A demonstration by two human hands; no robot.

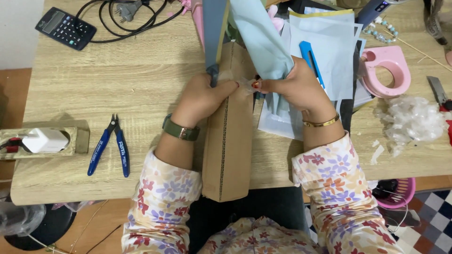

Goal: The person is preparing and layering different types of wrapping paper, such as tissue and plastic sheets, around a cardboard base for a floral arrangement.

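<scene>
The light blue paper (263, 42) was bunched in the right hand (296, 87), whose fingers closed around its lower end, just beside the left hand (205, 96). The left hand pinched a grey-blue sheet (214, 28) and a bit of clear tape (235, 77) against the long cardboard box (228, 150) lying beneath both hands. Blue-handled pliers (110, 146) lay well left of the left wrist; a pink tape dispenser (388, 70) sat right of the right hand.

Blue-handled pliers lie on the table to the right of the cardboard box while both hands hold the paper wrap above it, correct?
Not quite. In the head view the blue-handled pliers lie left of the cardboard box, beyond the left hand. The right hand does hold the paper wrap.
</scene>
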